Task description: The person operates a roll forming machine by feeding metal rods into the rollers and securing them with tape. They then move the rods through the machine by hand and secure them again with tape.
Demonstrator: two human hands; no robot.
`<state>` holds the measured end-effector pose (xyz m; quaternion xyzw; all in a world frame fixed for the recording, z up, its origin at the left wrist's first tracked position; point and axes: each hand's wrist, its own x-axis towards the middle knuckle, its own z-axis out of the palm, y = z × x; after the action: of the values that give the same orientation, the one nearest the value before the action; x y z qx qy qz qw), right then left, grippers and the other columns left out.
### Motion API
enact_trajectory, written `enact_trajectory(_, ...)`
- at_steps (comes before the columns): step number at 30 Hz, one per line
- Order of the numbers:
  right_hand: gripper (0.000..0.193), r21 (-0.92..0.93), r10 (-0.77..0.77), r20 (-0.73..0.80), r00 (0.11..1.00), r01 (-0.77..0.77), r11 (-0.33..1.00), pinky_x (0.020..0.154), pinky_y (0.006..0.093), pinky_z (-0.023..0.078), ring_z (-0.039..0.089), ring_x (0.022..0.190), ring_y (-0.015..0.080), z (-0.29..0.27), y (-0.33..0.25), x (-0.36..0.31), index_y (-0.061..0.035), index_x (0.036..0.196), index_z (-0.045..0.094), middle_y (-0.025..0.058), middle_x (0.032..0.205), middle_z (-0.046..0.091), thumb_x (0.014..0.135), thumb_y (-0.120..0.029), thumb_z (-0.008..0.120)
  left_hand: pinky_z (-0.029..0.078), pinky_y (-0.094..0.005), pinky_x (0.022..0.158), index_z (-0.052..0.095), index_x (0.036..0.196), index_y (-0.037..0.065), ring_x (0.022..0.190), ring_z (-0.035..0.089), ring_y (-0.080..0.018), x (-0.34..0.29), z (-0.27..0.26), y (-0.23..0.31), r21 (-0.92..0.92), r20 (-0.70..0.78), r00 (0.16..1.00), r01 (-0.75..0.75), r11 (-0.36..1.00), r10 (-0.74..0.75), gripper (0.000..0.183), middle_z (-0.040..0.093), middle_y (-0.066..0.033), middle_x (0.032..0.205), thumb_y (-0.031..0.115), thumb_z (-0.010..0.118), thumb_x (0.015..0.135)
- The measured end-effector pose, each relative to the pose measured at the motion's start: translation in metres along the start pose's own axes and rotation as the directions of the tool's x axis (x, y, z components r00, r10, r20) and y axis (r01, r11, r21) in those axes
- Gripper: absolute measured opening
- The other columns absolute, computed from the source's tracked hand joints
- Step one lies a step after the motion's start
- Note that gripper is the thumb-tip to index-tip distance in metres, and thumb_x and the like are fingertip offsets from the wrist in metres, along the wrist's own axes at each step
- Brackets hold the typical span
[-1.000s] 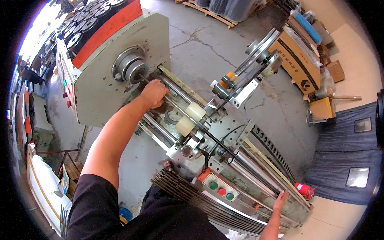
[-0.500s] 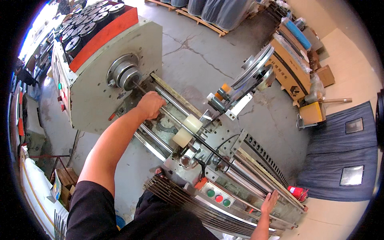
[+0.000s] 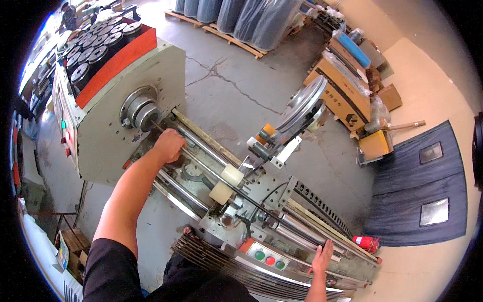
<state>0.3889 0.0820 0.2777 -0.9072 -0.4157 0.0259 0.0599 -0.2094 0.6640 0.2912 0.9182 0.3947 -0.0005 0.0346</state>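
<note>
My left hand (image 3: 170,146) is closed around a long thin metal rod (image 3: 202,166), close to the round metal chuck (image 3: 146,115) on the machine's grey headstock (image 3: 103,136). From there the rod slants down to the right, past two cream-coloured rollers (image 3: 232,175) on the carriage. My right hand (image 3: 322,256) is farther along the machine, fingers stretched out and together, beside the rod's far end and the shiny rails (image 3: 297,235). Whether its palm touches the rod is hidden.
A pulley wheel arm (image 3: 304,103) rises behind the carriage. In front lie a button box (image 3: 265,256) and a bundle of dark rods (image 3: 216,261). Black spools (image 3: 98,54) fill an orange-edged tray atop the headstock. A red fire extinguisher (image 3: 366,243) stands at the right.
The whole view has shifted, so the machine appears farther left. Both hands keep nearly the same places along the machine, the left still gripping the rod.
</note>
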Motion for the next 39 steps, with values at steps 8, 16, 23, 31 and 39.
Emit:
enact_trajectory(8, 0.064, -0.004, -0.002, -0.012, 1.0, 0.002, 1.0, 0.135, 0.0525, 0.021, 0.034, 0.161, 0.0412, -0.005, -0.046, -0.004, 0.0006, 0.166, 0.04, 0.025, 0.171, 0.041, 0.116, -0.039, 0.048, 0.051, -0.0468, 0.104, 0.08, 0.102, 0.014, 0.108, 0.073, -0.0343, 0.0, 0.0, 0.011, 0.002, 0.026, 0.998, -0.051, 0.999, 0.051, 0.034, 0.08, -0.0096, 0.102, 0.017, 0.082, 0.068)
enact_trajectory(16, 0.062, -0.015, -0.004, -0.076, 0.997, 0.003, 1.0, 0.133, 0.0543, 0.025, 0.04, 0.157, 0.0432, -0.003, -0.077, -0.004, 0.0041, 0.159, 0.048, 0.0269, 0.167, 0.046, 0.112, -0.036, 0.054, 0.053, -0.0472, 0.101, 0.079, 0.103, 0.013, 0.104, 0.073, -0.0352, 0.003, 0.011, 0.044, -0.086, 0.008, 0.991, -0.131, 0.988, 0.133, 0.034, 0.079, -0.0105, 0.1, 0.019, 0.082, 0.07)
enact_trajectory(23, 0.061, -0.038, -0.121, -0.131, 0.984, 0.117, 0.992, 0.131, 0.0593, 0.027, 0.046, 0.152, 0.0436, 0.001, -0.123, -0.016, 0.0011, 0.157, 0.051, 0.0259, 0.161, 0.053, 0.108, -0.035, 0.061, 0.051, -0.0511, 0.102, 0.075, 0.117, 0.013, 0.107, 0.071, -0.0362, 0.0, 0.012, 0.086, -0.167, 0.038, 0.982, -0.174, 0.97, 0.183, 0.047, 0.077, -0.0121, 0.105, 0.017, 0.082, 0.072)
enact_trajectory(31, 0.061, 0.034, -0.257, -0.119, 0.959, 0.263, 0.964, 0.131, 0.0583, 0.026, 0.048, 0.152, 0.0396, 0.009, -0.217, -0.02, -0.0016, 0.155, 0.055, 0.02, 0.158, 0.058, 0.107, -0.038, 0.062, 0.052, -0.0523, 0.102, 0.073, 0.118, 0.014, 0.11, 0.072, -0.0358, 0.001, 0.007, 0.091, -0.171, 0.127, 0.966, -0.203, 0.964, 0.226, 0.043, 0.077, -0.0115, 0.109, 0.018, 0.081, 0.075)
enact_trajectory(39, 0.053, -0.009, -0.243, -0.187, 0.952, 0.246, 0.969, 0.131, 0.0586, 0.026, 0.057, 0.146, 0.0382, -0.058, -0.219, 0.031, -0.0002, 0.142, 0.066, 0.0206, 0.145, 0.069, 0.11, -0.042, 0.059, 0.051, -0.0531, 0.099, 0.071, 0.093, 0.013, 0.107, 0.071, -0.0388, 0.026, 0.021, 0.024, -0.059, 0.178, 0.975, -0.127, 0.99, 0.136, 0.019, 0.076, -0.0159, 0.101, 0.022, 0.08, 0.079)
